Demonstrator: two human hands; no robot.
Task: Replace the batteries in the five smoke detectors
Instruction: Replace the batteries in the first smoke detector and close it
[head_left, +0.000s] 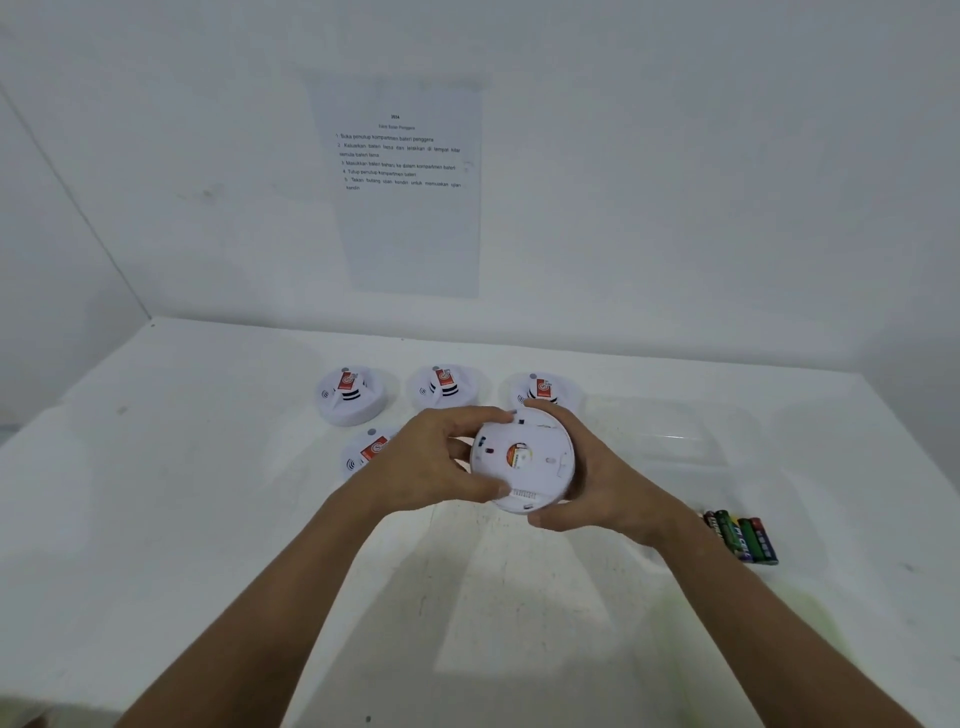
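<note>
I hold a white round smoke detector (524, 460) above the table with its back side facing me. My left hand (441, 457) grips its left rim with curled fingers and thumb. My right hand (587, 467) wraps round its right rim. Three other detectors stand face up in a row behind: one at the left (352, 396), one in the middle (445, 387), one at the right (543, 388), partly hidden by my right fingers. Another detector (366, 453) lies in front of the row, partly behind my left hand. Several batteries (743, 535) lie at the right.
The white table (208, 519) ends at a white wall with a printed instruction sheet (405, 187) taped on it. A clear plastic container (670, 431) sits right of the detectors, behind the batteries.
</note>
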